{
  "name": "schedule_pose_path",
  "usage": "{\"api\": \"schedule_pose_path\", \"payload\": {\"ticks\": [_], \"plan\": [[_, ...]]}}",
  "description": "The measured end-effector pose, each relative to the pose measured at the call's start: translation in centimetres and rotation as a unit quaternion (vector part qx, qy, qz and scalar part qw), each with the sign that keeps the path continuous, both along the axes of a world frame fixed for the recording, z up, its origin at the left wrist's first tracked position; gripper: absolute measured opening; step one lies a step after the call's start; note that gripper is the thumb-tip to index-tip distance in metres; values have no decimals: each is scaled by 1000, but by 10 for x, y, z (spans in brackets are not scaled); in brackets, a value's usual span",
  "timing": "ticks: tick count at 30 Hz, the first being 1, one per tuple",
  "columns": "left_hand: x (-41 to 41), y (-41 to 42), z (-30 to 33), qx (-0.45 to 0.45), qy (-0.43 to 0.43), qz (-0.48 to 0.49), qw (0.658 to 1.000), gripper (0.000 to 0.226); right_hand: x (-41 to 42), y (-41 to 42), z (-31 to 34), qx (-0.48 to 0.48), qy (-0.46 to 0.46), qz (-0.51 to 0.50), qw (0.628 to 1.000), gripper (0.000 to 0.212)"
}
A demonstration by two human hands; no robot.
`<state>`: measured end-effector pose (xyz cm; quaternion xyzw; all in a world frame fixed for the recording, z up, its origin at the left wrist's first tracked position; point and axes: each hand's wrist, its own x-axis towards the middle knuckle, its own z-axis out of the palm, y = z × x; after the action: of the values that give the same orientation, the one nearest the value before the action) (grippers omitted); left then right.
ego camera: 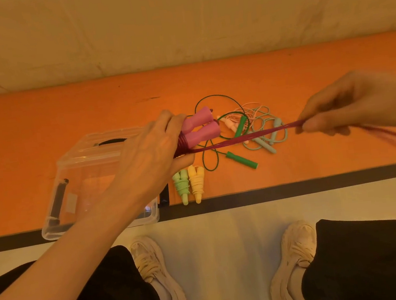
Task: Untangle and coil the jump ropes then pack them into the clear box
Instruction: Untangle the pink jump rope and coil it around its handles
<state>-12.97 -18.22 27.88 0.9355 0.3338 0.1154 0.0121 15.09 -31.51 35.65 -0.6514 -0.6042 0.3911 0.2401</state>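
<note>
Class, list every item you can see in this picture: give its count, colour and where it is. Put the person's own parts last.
pink jump rope: one, pink handles with dark red cord, held above the orange surface, cord partly wound round the handles
light green coiled rope: one, pale green, near front edge of the surface
yellow coiled rope: one, pale yellow, just right of the light green one
dark green rope: one, green, loose, centre of the surface
pale blue rope: one, tangled, right of centre
pale pink rope: one, tangled with the blue
clear box: one, transparent, left, lid on
orange surface: one
shoes: two, cream, below
left hand: grips the pink handles
right hand: pinches the red cord
</note>
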Motion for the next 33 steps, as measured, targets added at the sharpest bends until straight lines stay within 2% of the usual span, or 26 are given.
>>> {"api": "schedule_pose_path", "payload": {"ticks": [2,4,6,9,16,19,24,33], "plan": [[1,-2,1,10,7,-14,1000,66,6,-1,1,72,4,-40,997,42],[3,-5,2,25,14,-31,999,62,2,6,-4,161,20,-82,983,18],[6,-8,3,20,13,-56,998,59,-6,19,-10,238,13,-125,963,4],[11,-13,1,-8,15,-102,995,65,-20,40,-18,286,19,-186,940,13],[17,-24,-9,-38,21,-124,991,79,-40,79,-38,277,23,-214,936,9],[16,-27,-9,-73,-10,-129,989,83,-44,89,-47,262,20,-208,942,11],[16,-32,-3,-114,-81,-140,980,79,-52,97,-53,236,30,-199,951,13],[17,-34,0,-93,-113,-146,978,71,-53,99,-61,195,33,-191,961,15]]}}
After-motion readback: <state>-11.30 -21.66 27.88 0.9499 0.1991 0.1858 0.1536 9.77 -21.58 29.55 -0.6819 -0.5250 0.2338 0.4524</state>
